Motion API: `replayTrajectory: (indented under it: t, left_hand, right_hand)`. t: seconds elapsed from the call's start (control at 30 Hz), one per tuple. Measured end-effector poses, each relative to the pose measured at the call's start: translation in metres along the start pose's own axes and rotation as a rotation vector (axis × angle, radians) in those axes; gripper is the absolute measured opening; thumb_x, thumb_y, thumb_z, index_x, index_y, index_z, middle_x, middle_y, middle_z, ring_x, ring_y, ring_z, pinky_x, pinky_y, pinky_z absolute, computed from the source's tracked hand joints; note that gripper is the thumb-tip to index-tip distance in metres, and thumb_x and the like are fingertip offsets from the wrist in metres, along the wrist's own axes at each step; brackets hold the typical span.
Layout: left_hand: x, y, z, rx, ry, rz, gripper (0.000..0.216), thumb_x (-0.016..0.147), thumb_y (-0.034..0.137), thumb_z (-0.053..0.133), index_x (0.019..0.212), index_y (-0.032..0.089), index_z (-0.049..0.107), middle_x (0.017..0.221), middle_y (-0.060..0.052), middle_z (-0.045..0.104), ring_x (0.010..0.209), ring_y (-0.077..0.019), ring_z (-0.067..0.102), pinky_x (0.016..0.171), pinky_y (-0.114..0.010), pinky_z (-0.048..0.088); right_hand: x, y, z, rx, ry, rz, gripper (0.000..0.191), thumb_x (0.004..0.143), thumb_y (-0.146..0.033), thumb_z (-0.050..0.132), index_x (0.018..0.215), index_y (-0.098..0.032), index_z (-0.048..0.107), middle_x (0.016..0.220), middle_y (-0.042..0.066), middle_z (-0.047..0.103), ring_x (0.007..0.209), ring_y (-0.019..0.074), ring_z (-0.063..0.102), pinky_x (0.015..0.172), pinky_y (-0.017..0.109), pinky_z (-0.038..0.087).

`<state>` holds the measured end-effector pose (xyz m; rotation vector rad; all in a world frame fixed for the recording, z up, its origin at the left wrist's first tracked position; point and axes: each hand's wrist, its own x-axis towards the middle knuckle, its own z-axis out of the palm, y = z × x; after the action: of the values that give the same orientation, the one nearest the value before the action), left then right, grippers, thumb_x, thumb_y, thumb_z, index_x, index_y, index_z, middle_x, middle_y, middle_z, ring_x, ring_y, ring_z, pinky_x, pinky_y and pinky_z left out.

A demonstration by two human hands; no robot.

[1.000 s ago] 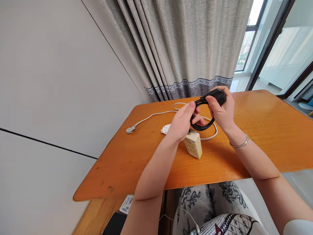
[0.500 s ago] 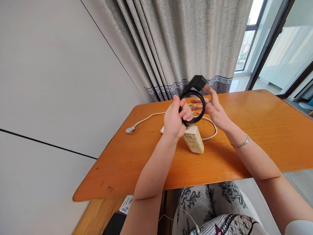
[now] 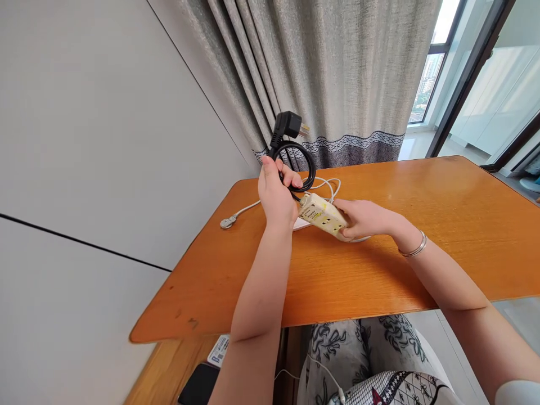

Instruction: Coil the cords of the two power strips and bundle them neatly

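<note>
My left hand (image 3: pixel 278 188) is closed around a coiled black power cord (image 3: pixel 313 169), just above the table. From the top of that grip a black plug (image 3: pixel 289 125) sticks up, its metal prongs pointing right. The cord runs into one end of a cream-coloured power strip (image 3: pixel 323 215), which is tilted with its sockets facing me. Around the strip's right end, my right hand (image 3: pixel 358 218) has its thumb and fingers closed. Behind the strip lies a second, white cord (image 3: pixel 333 185), partly hidden, along with the edge of a white object (image 3: pixel 300 224).
An orange-brown wooden table (image 3: pixel 422 242) spreads beneath my hands. A white plug (image 3: pixel 228 221) lies on its left part. Grey curtains (image 3: pixel 337 73) hang behind, and a pale wall (image 3: pixel 84 140) stands at left. Below the table edge is a black phone-like object (image 3: pixel 199 385).
My left hand has moved left with the black cord and plug. My right hand has come down from beside the plug and taken hold of the power strip, which is now lifted and tilted.
</note>
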<state>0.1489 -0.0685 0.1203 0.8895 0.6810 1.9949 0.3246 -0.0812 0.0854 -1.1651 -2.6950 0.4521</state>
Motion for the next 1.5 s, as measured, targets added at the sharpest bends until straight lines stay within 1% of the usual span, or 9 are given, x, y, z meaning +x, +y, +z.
replayTrajectory:
  t: [0.13,0.37,0.57,0.87,1.07,1.17,1.27,1.4,1.5]
  left_hand:
    - [0.01,-0.011,-0.01,0.125,-0.054,0.007,0.052,0.095,0.059,0.058,0.063,0.021,0.043,0.051,0.007,0.038,0.042,-0.0074,0.041,0.046,-0.02,0.037]
    - [0.018,-0.021,-0.019,0.312,-0.131,0.011,0.053,0.092,0.07,0.054,0.076,0.019,0.058,0.08,-0.004,0.071,0.056,-0.0099,0.062,0.046,-0.02,0.043]
    - [0.021,-0.021,-0.024,0.385,-0.184,0.003,0.056,0.091,0.074,0.051,0.085,0.019,0.062,0.096,-0.01,0.076,0.068,-0.0159,0.073,0.05,-0.022,0.05]
    - [0.013,-0.027,-0.018,0.395,-0.203,-0.127,0.048,0.092,0.066,0.058,0.083,0.019,0.058,0.102,-0.01,0.075,0.08,-0.0197,0.078,0.053,-0.022,0.051]
    - [-0.013,-0.027,-0.001,0.237,-0.277,-0.342,0.049,0.093,0.065,0.058,0.076,0.019,0.054,0.089,-0.011,0.074,0.088,-0.022,0.077,0.067,-0.027,0.059]
    - [-0.021,-0.024,0.007,0.171,-0.286,-0.363,0.051,0.096,0.064,0.052,0.07,0.02,0.052,0.087,-0.011,0.075,0.1,-0.0232,0.075,0.078,-0.031,0.061]
    - [-0.022,-0.025,0.011,0.139,-0.276,-0.39,0.054,0.095,0.065,0.054,0.064,0.021,0.048,0.089,-0.011,0.075,0.103,-0.0229,0.074,0.082,-0.031,0.061]
    - [-0.021,-0.03,0.011,0.132,-0.241,-0.434,0.057,0.092,0.064,0.061,0.059,0.021,0.044,0.071,-0.006,0.069,0.084,-0.019,0.073,0.071,-0.026,0.057]
    - [-0.02,-0.036,0.008,0.146,-0.231,-0.45,0.058,0.091,0.061,0.065,0.057,0.02,0.042,0.054,0.001,0.054,0.061,-0.0124,0.063,0.058,-0.021,0.049]
  right_hand:
    - [-0.019,0.006,-0.023,-0.106,0.189,0.019,0.042,0.081,-0.025,0.065,0.122,-0.02,0.062,0.107,0.008,0.075,0.087,0.0226,0.067,0.069,0.029,0.042]
    - [-0.032,0.024,-0.038,0.323,0.555,-0.137,0.047,0.078,-0.036,0.079,0.12,-0.022,0.063,0.099,0.004,0.073,0.081,0.0185,0.067,0.068,0.028,0.051]
    - [-0.03,0.026,-0.034,0.494,0.695,-0.213,0.068,0.073,-0.049,0.087,0.13,-0.026,0.057,0.093,0.001,0.071,0.071,0.0149,0.066,0.061,0.026,0.055]
    - [-0.037,-0.001,-0.029,0.375,0.943,-0.296,0.073,0.074,-0.055,0.086,0.135,-0.031,0.055,0.124,0.007,0.067,0.106,0.0243,0.069,0.083,0.036,0.063]
    - [-0.014,0.021,-0.017,0.503,1.217,-0.24,0.069,0.084,-0.064,0.071,0.143,-0.036,0.046,0.144,0.008,0.053,0.129,0.0325,0.059,0.098,0.049,0.059]
    - [-0.002,0.035,-0.013,0.653,1.182,-0.18,0.069,0.089,-0.067,0.063,0.147,-0.037,0.04,0.145,0.008,0.053,0.137,0.0327,0.054,0.106,0.052,0.055]
    - [0.003,0.038,-0.011,0.839,0.969,-0.162,0.074,0.081,-0.069,0.071,0.141,-0.034,0.046,0.138,0.008,0.06,0.135,0.0301,0.056,0.107,0.05,0.055]
    - [0.002,0.032,-0.013,1.044,0.666,-0.165,0.06,0.074,-0.069,0.078,0.113,-0.026,0.059,0.116,0.008,0.072,0.119,0.0296,0.067,0.1,0.049,0.06]
    - [0.002,0.031,-0.014,1.05,0.657,-0.144,0.06,0.073,-0.069,0.079,0.109,-0.026,0.058,0.113,0.008,0.072,0.114,0.0278,0.069,0.101,0.047,0.06]
